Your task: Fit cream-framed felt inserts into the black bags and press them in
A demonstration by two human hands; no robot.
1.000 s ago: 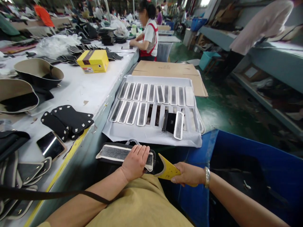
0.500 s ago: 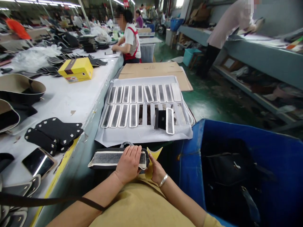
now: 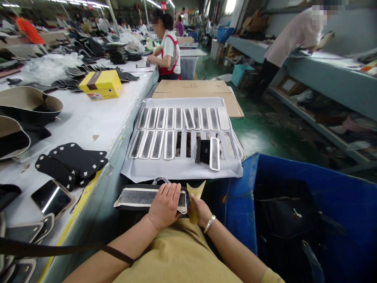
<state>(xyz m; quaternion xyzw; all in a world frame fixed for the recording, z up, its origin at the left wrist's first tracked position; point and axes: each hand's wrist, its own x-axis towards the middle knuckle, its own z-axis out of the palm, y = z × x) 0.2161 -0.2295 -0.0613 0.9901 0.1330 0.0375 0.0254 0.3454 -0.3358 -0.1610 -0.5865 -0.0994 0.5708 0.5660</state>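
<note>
In front of my body is a black bag piece [image 3: 134, 196] with a grey panel edged in white on its upper face. My left hand [image 3: 166, 206] lies over its right part, fingers wrapped across the panel. My right hand [image 3: 202, 210] grips a yellowish, curved-tipped scraper [image 3: 196, 191] held upright beside the piece's right end. Beyond my hands, a tray covered in white sheet [image 3: 182, 171] carries rows of grey panels [image 3: 169, 144] with white borders. A small black item [image 3: 204, 151] and one more panel [image 3: 215, 153] lie at its right.
Left is a worktable [image 3: 97, 118] with a yellow box [image 3: 100, 84], black bag parts [image 3: 73, 159] and a phone [image 3: 53, 198]. A blue bin [image 3: 238, 212] holding a black bag [image 3: 282, 216] stands right. Cardboard [image 3: 191, 88] lies behind the tray; co-workers [image 3: 169, 51] stand further off.
The whole view has shifted slightly, so things appear a little further right. My left hand stays on the bag piece, and my right hand still holds the scraper beside its end.
</note>
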